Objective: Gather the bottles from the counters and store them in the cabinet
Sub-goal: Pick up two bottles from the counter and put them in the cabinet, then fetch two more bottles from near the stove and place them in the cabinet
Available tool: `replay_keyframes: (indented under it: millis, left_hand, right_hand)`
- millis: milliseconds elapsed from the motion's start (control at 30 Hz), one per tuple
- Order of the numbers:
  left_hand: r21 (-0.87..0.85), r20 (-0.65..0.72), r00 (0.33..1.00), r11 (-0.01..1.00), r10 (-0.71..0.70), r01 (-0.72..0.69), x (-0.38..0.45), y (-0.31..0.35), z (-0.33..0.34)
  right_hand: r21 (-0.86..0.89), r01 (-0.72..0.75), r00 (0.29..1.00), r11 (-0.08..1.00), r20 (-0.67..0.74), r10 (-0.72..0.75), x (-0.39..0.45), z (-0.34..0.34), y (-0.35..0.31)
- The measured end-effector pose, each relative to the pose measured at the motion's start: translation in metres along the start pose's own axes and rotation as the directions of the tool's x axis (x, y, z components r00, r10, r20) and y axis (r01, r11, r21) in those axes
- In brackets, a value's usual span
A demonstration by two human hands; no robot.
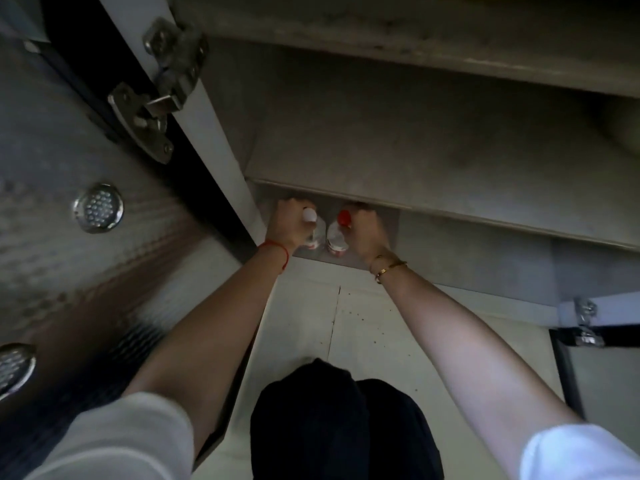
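I look down into an open low cabinet (pixel 433 251). My left hand (pixel 285 225) grips a clear bottle with a white cap (pixel 309 214) by its neck. Right beside it, my right hand (pixel 365 233) grips a clear bottle with a red cap (pixel 345 217). Both bottles stand upright side by side on the cabinet's bottom shelf, just under the front edge of the shelf above, and nearly touch. Each has a red and white label low on its body. My fingers hide part of each neck.
The cabinet door (pixel 86 209) stands open at the left, with metal hinges (pixel 162 88) and round vent grilles (pixel 98 207). A shelf (pixel 398 161) spans the cabinet above the bottles. A second door (pixel 595 358) is at the right. My dark-trousered knees (pixel 339 420) are over the pale tiled floor (pixel 346 323).
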State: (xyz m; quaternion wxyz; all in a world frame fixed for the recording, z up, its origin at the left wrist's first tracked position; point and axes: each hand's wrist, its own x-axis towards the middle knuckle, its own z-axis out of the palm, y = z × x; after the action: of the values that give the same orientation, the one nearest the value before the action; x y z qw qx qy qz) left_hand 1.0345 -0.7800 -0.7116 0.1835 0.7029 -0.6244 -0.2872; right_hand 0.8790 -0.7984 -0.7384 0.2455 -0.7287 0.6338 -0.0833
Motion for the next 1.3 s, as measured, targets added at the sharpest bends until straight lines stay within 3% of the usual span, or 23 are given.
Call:
replay_keyframes:
  millis: [433,633,767,1300]
  left_hand:
    - [0.055,0.052,0.999,0.998,0.010,-0.013,-0.001,-0.009,0.011]
    - [0.128,0.049,0.999,0.992,0.018,-0.024,-0.037,0.014,-0.023]
    - [0.155,0.021,0.998,0.986,0.051,-0.054,-0.085,0.056,-0.073]
    - [0.252,-0.079,0.966,0.943,0.244,-0.218,-0.353,0.265,-0.346]
  right_hand:
    - [0.083,-0.044,0.999,0.996,-0.003,0.044,-0.018,-0.002,0.006]
    - [0.125,-0.053,0.999,0.991,0.015,0.052,-0.068,-0.030,-0.006]
    - [0.125,-0.043,0.999,0.991,0.018,0.041,-0.122,-0.087,-0.030]
    - [0.070,0.062,0.980,0.996,-0.193,-0.047,-0.372,-0.403,-0.176]
